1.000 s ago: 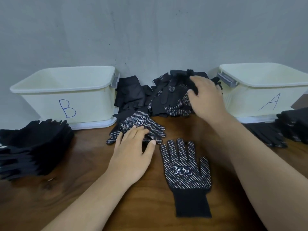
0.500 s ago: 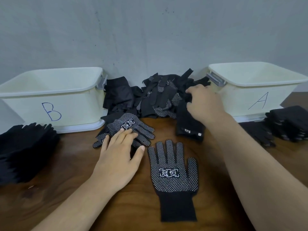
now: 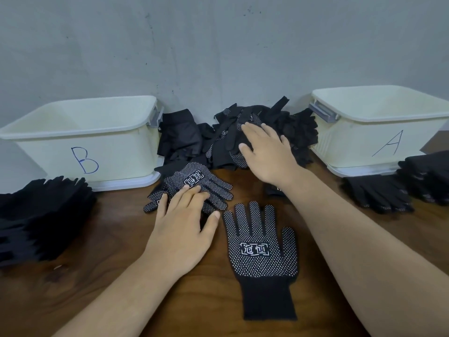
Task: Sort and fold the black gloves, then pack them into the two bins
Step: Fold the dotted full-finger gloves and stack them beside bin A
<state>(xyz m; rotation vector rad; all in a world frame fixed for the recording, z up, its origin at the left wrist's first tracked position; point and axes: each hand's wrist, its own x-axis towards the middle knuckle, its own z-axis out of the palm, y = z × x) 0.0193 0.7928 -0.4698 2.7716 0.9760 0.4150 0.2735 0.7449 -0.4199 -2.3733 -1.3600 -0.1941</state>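
Half a second ago a dark glove was held by the right hand [image 3: 267, 154] and was being drawn out of the loose pile [image 3: 184, 135]. Now that glove [image 3: 275, 190] is seen lying on the table [image 3: 109, 239] just in front of the pile, half hidden under the right wrist. The hand has been returned to the pile with its grip released, fingers spread flat and nothing pinched. The left hand [image 3: 182, 229] has been kept in front of the pile, toward its left, grip likewise released, fingers resting straight on the dotted gloves [image 3: 194, 178]. A single dotted glove [image 3: 261, 251] is laid flat further in front of the pile. Bin B [image 3: 73, 132] stands left of the pile and bin A [image 3: 379, 117] right of it; no gloves are seen in either. Sorting is judged to be under way, with packing not yet begun.
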